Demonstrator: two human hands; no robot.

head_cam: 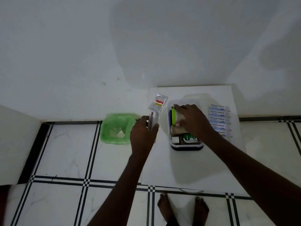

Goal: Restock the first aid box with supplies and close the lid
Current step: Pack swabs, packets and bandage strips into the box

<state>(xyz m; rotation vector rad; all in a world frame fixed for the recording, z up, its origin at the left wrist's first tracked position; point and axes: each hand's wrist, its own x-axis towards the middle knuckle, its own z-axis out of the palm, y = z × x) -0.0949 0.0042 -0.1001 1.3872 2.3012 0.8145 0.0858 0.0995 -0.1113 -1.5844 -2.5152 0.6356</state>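
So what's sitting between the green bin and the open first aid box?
In the head view, the left hand gripping a povidone-iodine carton, between green bin and first aid box.

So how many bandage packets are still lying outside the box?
6 at least. The bandage packets lie in one overlapping column on the white board, right of the box. The right forearm covers the nearest ones, so more may be hidden.

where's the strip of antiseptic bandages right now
In the head view, the antiseptic bandage strip lies flat on the white table, just right of the open first aid box, beyond the right hand.
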